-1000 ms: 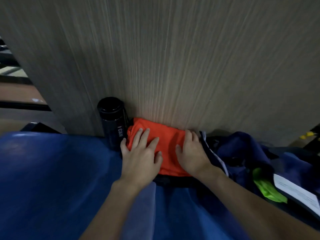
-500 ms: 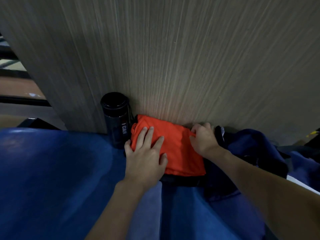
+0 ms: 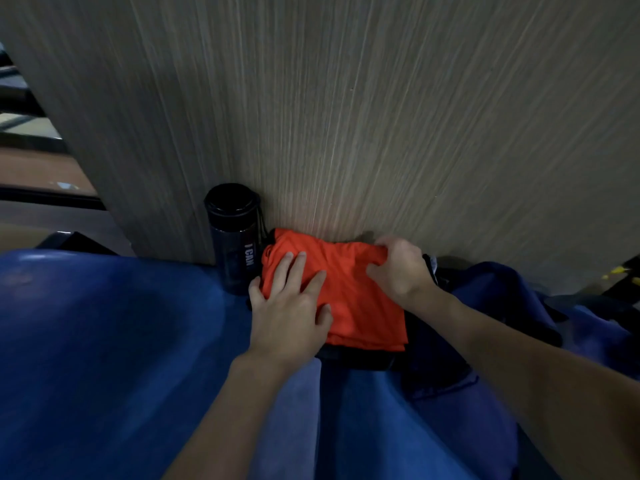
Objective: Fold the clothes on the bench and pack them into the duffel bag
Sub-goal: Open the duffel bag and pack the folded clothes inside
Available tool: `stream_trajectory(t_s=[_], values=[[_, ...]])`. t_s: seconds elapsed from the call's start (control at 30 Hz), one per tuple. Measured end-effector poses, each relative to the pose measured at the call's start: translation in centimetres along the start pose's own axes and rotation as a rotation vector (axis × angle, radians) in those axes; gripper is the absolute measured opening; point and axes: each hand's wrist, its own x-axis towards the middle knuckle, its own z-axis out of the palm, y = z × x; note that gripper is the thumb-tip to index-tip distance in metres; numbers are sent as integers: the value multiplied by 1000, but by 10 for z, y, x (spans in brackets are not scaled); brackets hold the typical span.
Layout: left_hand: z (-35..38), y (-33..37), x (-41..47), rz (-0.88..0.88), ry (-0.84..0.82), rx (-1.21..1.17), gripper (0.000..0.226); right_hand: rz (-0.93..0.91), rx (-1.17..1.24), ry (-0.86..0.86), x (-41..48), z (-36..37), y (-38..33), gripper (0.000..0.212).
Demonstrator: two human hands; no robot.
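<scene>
risk: right hand (image 3: 398, 268) tugs too hard, orange garment (image 3: 356, 306) slides off dark layer beneath, fold opens. dark bottle (image 3: 235, 237) just left of left hand (image 3: 291, 310); careless nudge likely tips it. left hand flat, fingers straight, pressing garment's left side. right hand curled, gripping garment's far right corner. navy duffel bag (image 3: 502, 292) just right of right wrist.

Blue bench (image 3: 104, 341) with black bottle (image 3: 233, 244), folded clothes (image 3: 363, 306), navy duffel bag (image 3: 502, 292).
</scene>
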Motion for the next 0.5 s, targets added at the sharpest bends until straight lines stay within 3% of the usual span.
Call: stream_trajectory(t_s=[0.13,0.23,0.37,0.5], values=[[-1,0,0,3,4,-33,59,-47,3,10,0,-5,-7,29],[-2,-1,-2,6,21,-57,59,18,9,1,-2,-9,-13,44],[-4,3,-2,-13,184,-254,50,147,18,-39,-5,-14,-15,22],[-8,3,-1,-150,347,-347,48,88,44,-74,-8,-18,-19,15]])
